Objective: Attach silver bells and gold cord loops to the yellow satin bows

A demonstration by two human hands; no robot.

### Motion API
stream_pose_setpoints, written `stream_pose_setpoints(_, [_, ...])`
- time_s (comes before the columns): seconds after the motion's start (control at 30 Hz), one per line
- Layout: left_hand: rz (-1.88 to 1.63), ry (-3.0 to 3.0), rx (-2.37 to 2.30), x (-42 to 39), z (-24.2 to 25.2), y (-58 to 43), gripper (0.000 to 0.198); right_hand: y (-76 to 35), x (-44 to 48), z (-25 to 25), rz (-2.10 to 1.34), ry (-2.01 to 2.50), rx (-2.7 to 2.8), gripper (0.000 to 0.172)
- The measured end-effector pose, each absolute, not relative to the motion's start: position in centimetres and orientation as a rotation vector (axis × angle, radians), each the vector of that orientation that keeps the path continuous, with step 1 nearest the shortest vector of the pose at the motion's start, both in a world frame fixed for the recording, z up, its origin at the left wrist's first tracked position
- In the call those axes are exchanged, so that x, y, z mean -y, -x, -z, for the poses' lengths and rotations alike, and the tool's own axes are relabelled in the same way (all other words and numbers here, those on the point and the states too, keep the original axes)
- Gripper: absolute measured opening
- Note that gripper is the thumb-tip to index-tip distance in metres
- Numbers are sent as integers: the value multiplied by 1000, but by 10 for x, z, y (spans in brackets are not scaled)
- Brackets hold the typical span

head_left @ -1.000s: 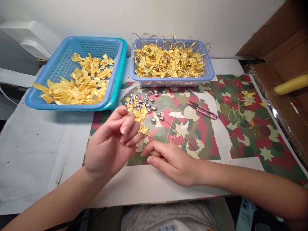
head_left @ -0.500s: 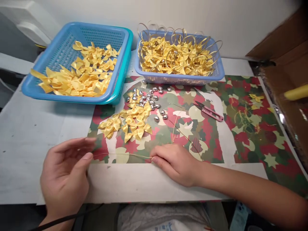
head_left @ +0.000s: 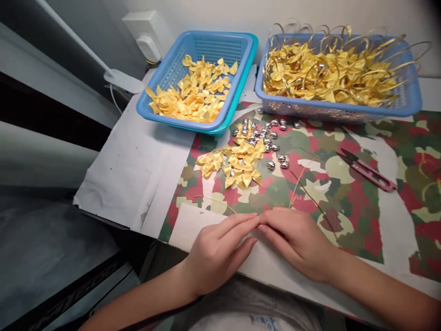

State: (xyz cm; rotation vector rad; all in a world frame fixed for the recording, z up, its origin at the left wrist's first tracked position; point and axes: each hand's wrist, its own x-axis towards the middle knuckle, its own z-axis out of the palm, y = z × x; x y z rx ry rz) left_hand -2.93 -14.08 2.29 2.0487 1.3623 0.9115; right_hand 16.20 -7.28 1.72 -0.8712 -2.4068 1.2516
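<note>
My left hand and my right hand meet at the fingertips over the table's front edge. A thin gold cord is pinched in my right fingers; one length trails left behind my left hand, another gold strand shows beyond my right hand. My left fingers are pressed together at the same cord, and the exact grip is hidden. Beyond the hands lie several yellow ribbon bows and several small silver bells. Pink-handled thread snips rest at the right.
A blue basket stacked in a teal one holds yellow bows at the back left. Another blue basket at the back right holds bows with gold loops. A dark strand lies on the patterned sheet. A white plug is on the wall.
My left hand has moved right, from well apart to touching my right fingertips. The camera view has turned left, so the baskets and table appear shifted right.
</note>
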Motion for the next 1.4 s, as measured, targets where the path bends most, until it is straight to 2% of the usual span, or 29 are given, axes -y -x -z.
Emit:
stream_pose_setpoints(0.2, [-946, -2014, -1454, 134, -15, 26, 16, -164, 74, -17, -1299, 912, 2372, 24])
stream_pose_setpoints(0.6, [-958, -1968, -1656, 149, -15, 35, 23, -164, 74, -15, -1355, 941, 2374, 25])
stream_pose_setpoints(0.97, [-819, -2028, -2056, 143, -43, 123, 19, -164, 74, -18, -1291, 926, 2402, 25])
stream_pose_setpoints(1.13, [-951, -1677, -2157, 137, -47, 110, 9, -163, 76, -19, -1254, 905, 2431, 25])
stream_pose_setpoints(1.3, [-1085, -1183, -2008, 129, -46, 97, 13, -163, 78, -17, -1164, 866, 2495, 26])
stream_pose_setpoints(1.4, [-1150, -1107, -1928, 126, -45, 99, 13, -163, 79, -15, -1119, 843, 2525, 26])
